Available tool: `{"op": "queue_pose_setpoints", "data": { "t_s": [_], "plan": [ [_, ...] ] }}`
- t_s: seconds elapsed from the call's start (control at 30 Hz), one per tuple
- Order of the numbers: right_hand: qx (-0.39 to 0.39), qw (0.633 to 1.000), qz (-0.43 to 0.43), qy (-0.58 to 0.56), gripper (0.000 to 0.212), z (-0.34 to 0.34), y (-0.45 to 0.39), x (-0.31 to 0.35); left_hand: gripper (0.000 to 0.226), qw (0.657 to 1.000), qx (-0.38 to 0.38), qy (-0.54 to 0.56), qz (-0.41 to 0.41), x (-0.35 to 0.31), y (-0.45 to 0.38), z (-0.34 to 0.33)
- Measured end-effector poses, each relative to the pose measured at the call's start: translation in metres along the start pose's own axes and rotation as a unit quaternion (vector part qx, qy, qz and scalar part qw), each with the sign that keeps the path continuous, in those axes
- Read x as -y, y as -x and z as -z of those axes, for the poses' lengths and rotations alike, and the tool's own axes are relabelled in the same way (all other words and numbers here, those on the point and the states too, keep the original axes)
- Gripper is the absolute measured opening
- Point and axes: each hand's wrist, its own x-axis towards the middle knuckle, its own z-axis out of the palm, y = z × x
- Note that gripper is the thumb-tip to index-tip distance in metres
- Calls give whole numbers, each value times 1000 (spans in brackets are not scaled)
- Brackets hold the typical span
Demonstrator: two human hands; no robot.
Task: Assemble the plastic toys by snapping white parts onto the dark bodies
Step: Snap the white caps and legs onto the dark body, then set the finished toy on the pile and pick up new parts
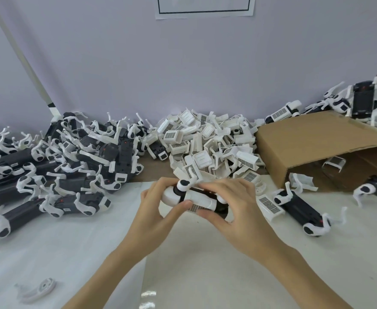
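Both my hands hold one toy (202,200) above the middle of the table: a dark body with a white cover piece lying along it. My left hand (158,206) grips its left end, thumb on the white cover. My right hand (234,201) curls over the right end, fingers on top and thumb underneath. Behind the toy lies a heap of loose white cover parts (207,143). A big pile of dark bodies with white legs (55,166) fills the left side.
A tipped cardboard box (317,148) lies at the right, with more toys behind it (361,101) and in front of it (299,208). A single white part (38,291) lies near the front left. A grey wall (183,63) closes the back.
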Motion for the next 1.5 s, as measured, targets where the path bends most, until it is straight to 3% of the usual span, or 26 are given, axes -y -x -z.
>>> {"op": "queue_pose_setpoints", "data": {
  "t_s": [0.3, 0.4, 0.47, 0.53, 0.6, 0.67, 0.73, 0.8, 0.9, 1.03, 1.13, 1.2, 1.23, 1.33, 1.37, 1.43, 1.5],
  "plan": [
    [69, 993, -83, -55, 18, 5, -2, 1, 35, 998, -36, -19, 38, -10, 2, -2],
    [106, 945, -184, -249, 14, 8, -3, 6, 48, 998, -10, -65, -8, -12, 2, -1],
    [112, 891, -248, -365, 17, 9, -3, 8, 58, 997, 75, -6, -21, -9, 2, 2],
    [116, 865, -286, -396, 19, 9, -4, 6, 59, 990, 123, 70, 2, -3, 2, 5],
    [125, 872, -269, -390, 27, 6, -3, 4, 50, 989, 95, 108, 35, -2, 2, 2],
    [151, 902, -214, -343, 33, 3, 0, 4, 40, 991, 44, 115, 50, -3, 0, -2],
    [195, 949, -127, -213, 49, 0, 5, 3, 34, 990, 8, 127, 65, -1, -4, -3],
    [214, 971, -77, -74, 64, -6, 10, 2, 30, 985, -1, 145, 93, 1, -7, -1],
    [179, 980, -88, -20, 58, -10, 8, 1, 30, 982, 5, 148, 114, 1, -7, -3],
    [213, 969, -128, -10, 53, 0, 1, 0, 45, 974, 27, 159, 157, -1, -7, -5],
    [182, 957, -207, -90, 35, 19, -15, -7, 50, 964, -23, 206, 169, 1, -9, -1],
    [81, 917, -310, -236, 20, 45, -41, -26, 42, 976, -75, 156, 129, 7, -12, 5],
    [22, 873, -355, -335, 24, 63, -58, -40, 34, 986, -95, 88, 102, 12, -14, 8],
    [-147, 674, -360, -628, 47, 121, -102, -75, 25, 982, -119, -143, 39, 34, -13, 13],
    [-185, 629, -343, -673, 58, 133, -110, -85, 29, 970, -116, -210, 26, 39, -12, 12],
    [-206, 611, -354, -678, 79, 139, -114, -97, 34, 947, -100, -304, 14, 47, -10, 11],
    [-159, 641, -391, -641, 82, 123, -98, -95, 36, 934, -81, -348, 11, 53, -10, 12]
  ]
}}
